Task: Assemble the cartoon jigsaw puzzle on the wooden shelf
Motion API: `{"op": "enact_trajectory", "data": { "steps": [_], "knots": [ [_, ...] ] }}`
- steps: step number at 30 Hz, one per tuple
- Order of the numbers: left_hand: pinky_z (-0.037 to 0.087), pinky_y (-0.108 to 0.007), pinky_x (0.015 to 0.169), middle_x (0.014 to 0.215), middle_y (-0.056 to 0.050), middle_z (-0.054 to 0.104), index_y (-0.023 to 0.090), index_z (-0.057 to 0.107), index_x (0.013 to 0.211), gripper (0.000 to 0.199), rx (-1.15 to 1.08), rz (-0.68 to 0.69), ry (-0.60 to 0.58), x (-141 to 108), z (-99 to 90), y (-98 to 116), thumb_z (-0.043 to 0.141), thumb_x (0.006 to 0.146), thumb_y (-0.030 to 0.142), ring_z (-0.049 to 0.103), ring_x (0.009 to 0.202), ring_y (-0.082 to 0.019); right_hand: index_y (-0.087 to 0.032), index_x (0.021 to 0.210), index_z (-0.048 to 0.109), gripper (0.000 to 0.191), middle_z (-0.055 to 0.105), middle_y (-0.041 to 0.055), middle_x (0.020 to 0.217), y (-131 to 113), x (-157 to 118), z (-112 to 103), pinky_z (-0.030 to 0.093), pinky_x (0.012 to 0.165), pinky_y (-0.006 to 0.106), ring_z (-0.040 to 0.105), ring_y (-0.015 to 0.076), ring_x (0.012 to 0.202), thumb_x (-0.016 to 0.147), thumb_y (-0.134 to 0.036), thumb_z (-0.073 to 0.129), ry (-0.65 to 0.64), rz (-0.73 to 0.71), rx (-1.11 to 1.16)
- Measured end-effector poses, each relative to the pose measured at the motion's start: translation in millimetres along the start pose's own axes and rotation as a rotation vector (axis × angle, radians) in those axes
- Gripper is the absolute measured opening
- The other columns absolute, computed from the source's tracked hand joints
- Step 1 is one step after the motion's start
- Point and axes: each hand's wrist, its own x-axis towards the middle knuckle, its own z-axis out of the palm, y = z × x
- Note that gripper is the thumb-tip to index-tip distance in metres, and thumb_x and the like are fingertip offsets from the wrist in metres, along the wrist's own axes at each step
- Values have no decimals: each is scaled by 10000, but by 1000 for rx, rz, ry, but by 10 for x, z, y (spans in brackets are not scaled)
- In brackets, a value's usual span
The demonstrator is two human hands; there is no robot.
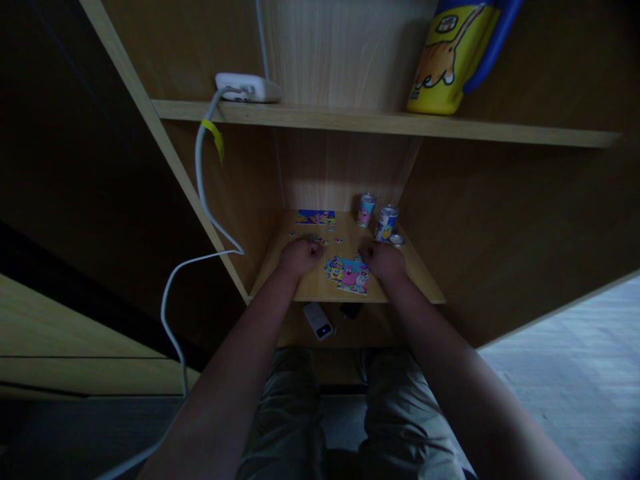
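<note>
A partly joined jigsaw puzzle (350, 273) with colourful cartoon figures lies near the front edge of the lower shelf. Left of it, my left hand (300, 258) rests with its fingers curled closed; whatever they hold, if anything, is hidden. Several loose jigsaw pieces (325, 242) are scattered just beyond that hand. My right hand (384, 260) is closed at the puzzle's upper right side, with a small jigsaw piece (359, 255) at its fingertips. Farther back lies a flat printed picture (316, 217) with similar cartoon figures.
Two small printed tins (367, 210) (387, 223) stand at the back right beside a round metal lid (397, 240). Overhead, an upper shelf (340, 119) holds a yellow mug (443, 63) and a white power strip (247, 88). Its cable (200, 160) hangs at left. A phone (318, 321) lies below.
</note>
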Motion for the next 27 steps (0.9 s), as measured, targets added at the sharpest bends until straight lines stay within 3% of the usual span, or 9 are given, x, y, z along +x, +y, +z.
{"op": "enact_trajectory", "data": {
  "steps": [27],
  "knots": [
    [407,-351,672,837,-68,820,251,828,824,453,34,20,13,-2,-9,18,525,1081,467,722,798,-242,-225,1291,820,529,830,153,1262,3,0,-4,553,899,345,783,298,1150,1178,-538,408,24,-4,7]
  ]
}}
